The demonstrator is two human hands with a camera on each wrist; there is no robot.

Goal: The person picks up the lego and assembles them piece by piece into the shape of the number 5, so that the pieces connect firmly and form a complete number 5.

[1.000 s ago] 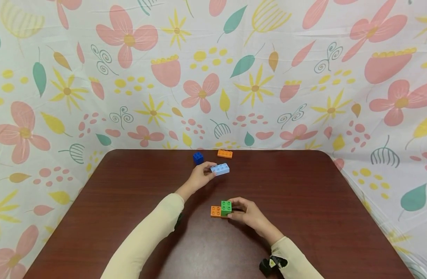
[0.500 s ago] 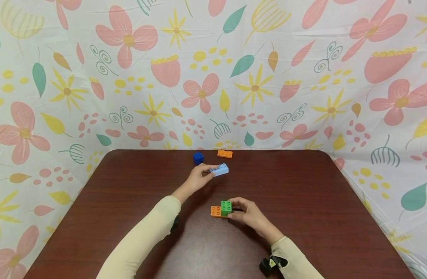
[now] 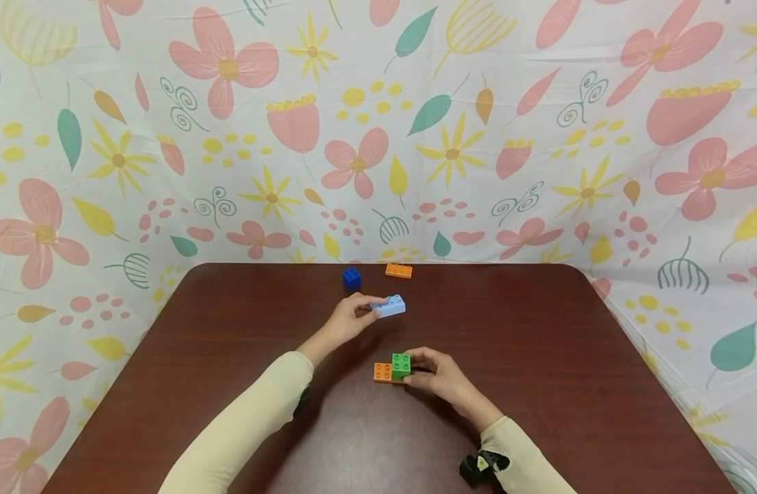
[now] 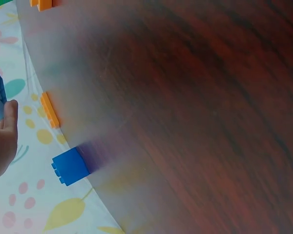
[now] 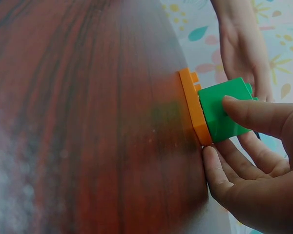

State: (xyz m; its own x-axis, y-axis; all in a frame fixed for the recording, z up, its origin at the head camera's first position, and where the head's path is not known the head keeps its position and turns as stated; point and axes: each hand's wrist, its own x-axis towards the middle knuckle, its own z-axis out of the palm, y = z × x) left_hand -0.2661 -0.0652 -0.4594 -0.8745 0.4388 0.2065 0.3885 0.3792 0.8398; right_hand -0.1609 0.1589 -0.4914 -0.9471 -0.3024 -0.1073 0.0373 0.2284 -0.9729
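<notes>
The person is building with toy bricks on a dark wooden table (image 3: 539, 357), and the green brick (image 3: 401, 366) serves here as the landmark. This green brick sits on top of a flat orange plate (image 3: 382, 372), which sticks out to its left side and lies on the table. The right hand (image 3: 436, 376) is just to the right of the green brick; its fingers are curled around the brick and its thumb rests on the top, as the right wrist view shows, so it holds the small stack steady. Behind the green brick and a little to the left, the left hand (image 3: 352, 317) pinches a light blue brick (image 3: 389, 305) by its left end between thumb and fingers, and the brick seems lifted slightly above the table, though this is hard to tell for sure. Farther behind the green brick, near the far edge of the table, a dark blue brick (image 3: 351, 278) and a second orange plate (image 3: 399, 270) lie untouched, near each other. The step in hand seems to be the carrying of the light blue brick toward the stack. The next move probably calls for aligning its studs over the stack and pressing down while the right hand holds the base firm.
</notes>
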